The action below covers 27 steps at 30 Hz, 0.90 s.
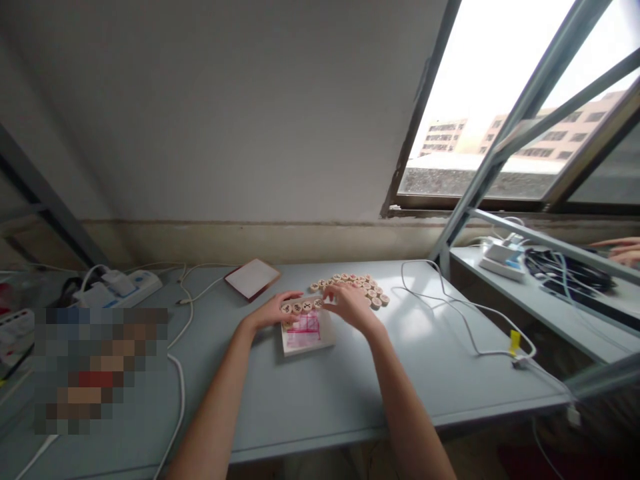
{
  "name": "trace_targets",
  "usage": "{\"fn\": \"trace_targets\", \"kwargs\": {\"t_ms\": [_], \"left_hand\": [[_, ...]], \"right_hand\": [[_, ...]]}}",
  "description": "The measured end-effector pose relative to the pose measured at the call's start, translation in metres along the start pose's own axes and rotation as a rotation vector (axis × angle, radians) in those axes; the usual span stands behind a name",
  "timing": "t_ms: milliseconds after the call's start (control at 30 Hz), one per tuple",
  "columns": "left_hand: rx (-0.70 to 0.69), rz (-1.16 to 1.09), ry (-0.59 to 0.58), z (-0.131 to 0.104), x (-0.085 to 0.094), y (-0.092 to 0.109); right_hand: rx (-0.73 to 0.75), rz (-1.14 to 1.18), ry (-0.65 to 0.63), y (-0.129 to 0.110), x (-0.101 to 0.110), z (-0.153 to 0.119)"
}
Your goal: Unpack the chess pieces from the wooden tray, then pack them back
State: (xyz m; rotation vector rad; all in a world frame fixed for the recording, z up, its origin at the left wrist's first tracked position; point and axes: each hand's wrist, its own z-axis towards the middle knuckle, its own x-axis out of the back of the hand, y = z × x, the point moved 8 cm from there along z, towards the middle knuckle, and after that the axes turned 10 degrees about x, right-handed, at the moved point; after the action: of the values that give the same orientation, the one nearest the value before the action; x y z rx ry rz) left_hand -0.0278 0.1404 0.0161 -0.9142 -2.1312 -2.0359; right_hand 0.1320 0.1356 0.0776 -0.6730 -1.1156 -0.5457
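Observation:
A shallow white box [306, 345] with a pink grid on its inside lies on the grey desk in front of me. Along its far side runs a row of several round wooden Chinese chess pieces [297, 307], marked with dark characters. My left hand [270, 310] curls around the row's left end, thumb toward me. At the right end, my right hand [350, 303] pinches the last piece between thumb and fingers. Beyond my right hand spreads a loose cluster of more Chinese chess pieces [373, 292], partly covered by that hand.
A flat lid-like piece [253, 278] with a dark red edge lies at the back left. White cables [183, 380] cross the left side, and another cable [470, 333] loops on the right. Power strips [143, 287] stand far left. Another person's hand [625, 252] shows at far right.

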Motion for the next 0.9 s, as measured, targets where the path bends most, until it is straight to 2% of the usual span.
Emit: {"fn": "trace_targets", "kwargs": {"t_ms": [100,167,233,300,467,600,767,900], "left_hand": [[-0.01,0.01,-0.013,-0.001,0.0,-0.002],[-0.019,0.013,-0.005,0.0,0.001,-0.003],[-0.025,0.018,-0.002,0.002,0.001,-0.003],[-0.02,0.026,0.003,0.003,0.001,-0.003],[-0.025,0.056,0.014,0.004,0.001,-0.003],[-0.041,0.079,0.013,0.006,0.001,-0.004],[-0.063,0.087,0.037,0.007,0.001,-0.001],[-0.078,0.075,0.034,0.006,0.001,0.001]], "right_hand": [[-0.15,0.083,-0.159,0.047,-0.001,-0.021],[-0.234,0.112,-0.249,0.067,-0.008,-0.031],[-0.267,0.099,-0.254,0.075,-0.012,-0.034],[-0.257,0.07,-0.206,0.074,-0.011,-0.031],[-0.134,0.205,-0.129,0.051,-0.009,-0.019],[0.043,0.319,-0.107,0.011,-0.016,-0.003],[0.218,0.171,-0.064,-0.043,-0.038,0.013],[0.247,0.028,-0.023,-0.056,-0.047,0.016]]}}
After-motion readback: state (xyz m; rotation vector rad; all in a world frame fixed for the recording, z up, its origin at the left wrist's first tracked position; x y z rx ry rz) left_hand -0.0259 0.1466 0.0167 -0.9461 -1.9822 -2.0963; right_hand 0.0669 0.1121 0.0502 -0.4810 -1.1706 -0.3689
